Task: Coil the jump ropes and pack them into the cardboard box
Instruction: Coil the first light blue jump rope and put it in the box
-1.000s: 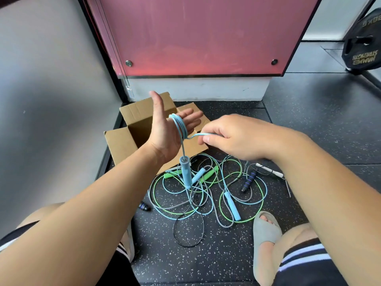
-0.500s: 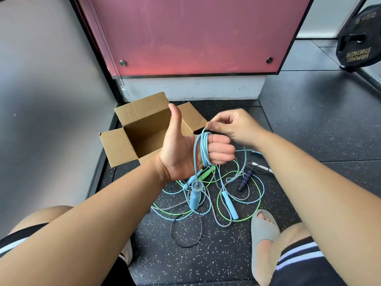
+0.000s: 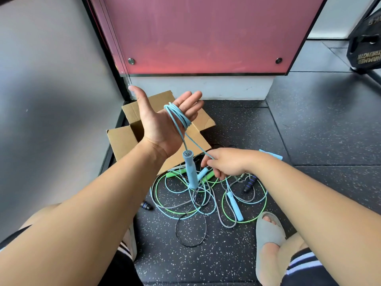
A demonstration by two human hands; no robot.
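loops of blue jump rope [image 3: 179, 117] are hanging around the straight fingers of the left hand [image 3: 161, 126], handle [image 3: 190, 172] dangling below; the right hand [image 3: 228, 162] is pinching its strand, cardboard box [image 3: 121, 141] just behind.

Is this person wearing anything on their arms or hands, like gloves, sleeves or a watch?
No. The left hand and the right hand are both bare, with no gloves, rings, watch or sleeves anywhere in view.

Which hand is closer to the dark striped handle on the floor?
Right. The right hand is just up-left of the dark striped handle; the left hand is raised farther off.
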